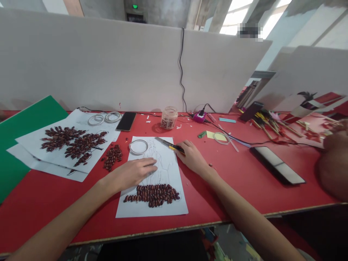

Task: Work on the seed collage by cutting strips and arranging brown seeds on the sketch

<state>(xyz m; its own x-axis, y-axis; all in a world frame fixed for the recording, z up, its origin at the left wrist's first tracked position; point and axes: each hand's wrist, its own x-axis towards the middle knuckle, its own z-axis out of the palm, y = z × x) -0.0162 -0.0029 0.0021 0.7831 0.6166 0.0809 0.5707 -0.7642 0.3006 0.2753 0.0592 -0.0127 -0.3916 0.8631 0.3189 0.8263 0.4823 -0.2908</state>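
Lying on red table (201, 203) (partition (136, 69) behind): drawing (163, 174).

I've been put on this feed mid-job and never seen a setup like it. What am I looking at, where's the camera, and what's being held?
There's no machine: these are a person's bare hands. The only picture comes from a camera on their head, looking forward and down, so the arms enter from below.

On the red table lies a white drawing sheet with rows of dark brown seeds on its lower part. The left hand lies palm down over it; the right hand holds a yellow-and-black cutter knife.

To the left are a loose seed pile and other sheets with seeds; beyond stand a jar and a phone lying flat. The blur at far right is another person.
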